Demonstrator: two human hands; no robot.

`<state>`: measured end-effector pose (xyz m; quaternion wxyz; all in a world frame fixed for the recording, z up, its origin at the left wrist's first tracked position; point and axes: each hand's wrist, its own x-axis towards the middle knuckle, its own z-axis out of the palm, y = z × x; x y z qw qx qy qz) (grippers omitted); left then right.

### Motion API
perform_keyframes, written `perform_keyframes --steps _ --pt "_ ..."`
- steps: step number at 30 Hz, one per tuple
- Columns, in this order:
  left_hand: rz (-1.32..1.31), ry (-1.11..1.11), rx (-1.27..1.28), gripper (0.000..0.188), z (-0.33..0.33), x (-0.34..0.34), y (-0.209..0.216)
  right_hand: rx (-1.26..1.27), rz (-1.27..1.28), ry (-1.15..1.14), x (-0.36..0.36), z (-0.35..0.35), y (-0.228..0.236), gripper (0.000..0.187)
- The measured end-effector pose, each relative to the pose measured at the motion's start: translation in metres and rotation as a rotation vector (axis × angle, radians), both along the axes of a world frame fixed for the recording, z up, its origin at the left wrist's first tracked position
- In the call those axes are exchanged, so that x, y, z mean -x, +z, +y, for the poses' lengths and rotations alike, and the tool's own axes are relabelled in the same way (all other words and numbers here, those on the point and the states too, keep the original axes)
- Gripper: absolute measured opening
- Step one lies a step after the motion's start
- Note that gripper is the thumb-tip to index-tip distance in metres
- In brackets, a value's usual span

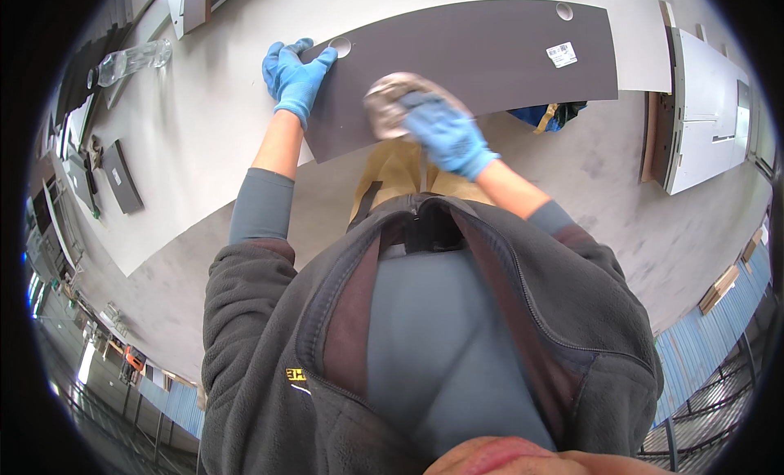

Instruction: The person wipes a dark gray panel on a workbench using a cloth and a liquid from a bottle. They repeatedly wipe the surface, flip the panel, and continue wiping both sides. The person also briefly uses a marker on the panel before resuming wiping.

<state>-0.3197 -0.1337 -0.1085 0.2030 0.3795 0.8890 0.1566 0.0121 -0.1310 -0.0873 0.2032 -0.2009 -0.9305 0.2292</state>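
A long dark grey panel [465,54] lies across the pale table in front of me, with a round hole near each far corner and a white label [561,55] towards its right end. My left hand [296,79], in a blue glove, grips the panel's left end, its thumb beside the left hole [340,47]. In my right hand [447,134], also gloved, is a crumpled greyish-beige cloth [390,99], pressed to the panel near its front edge. Motion blurs the cloth and that hand.
A clear plastic bottle [135,62] lies at the far left of the pale table [204,124]. Nearer sits a small dark grey piece [122,177]. At right stands a white panel-like part [709,111]. Something blue and black [539,117] shows below the panel's front edge.
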Motion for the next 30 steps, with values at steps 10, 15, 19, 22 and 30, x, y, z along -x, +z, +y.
perform_keyframes --steps 10,15,19,22,30 --pt "0.024 0.028 -0.014 0.065 0.001 -0.009 0.008 -0.348 -0.126 -0.874 -0.039 0.181 -0.003 0.043" --pt "0.102 0.011 -0.058 0.059 0.004 -0.010 0.000 -0.108 -0.094 -0.379 0.100 0.082 0.000 0.049" --pt "-0.257 0.016 -0.416 0.053 -0.017 0.017 -0.001 -0.009 0.134 -0.255 0.136 0.036 -0.017 0.052" --pt "-0.157 0.259 -0.446 0.057 -0.087 0.007 0.016 0.073 0.105 -0.096 0.111 0.066 -0.017 0.053" --pt "-1.424 1.232 -0.218 0.050 -0.206 -0.109 0.049 -0.219 -0.191 -0.695 0.031 0.148 -0.002 0.048"
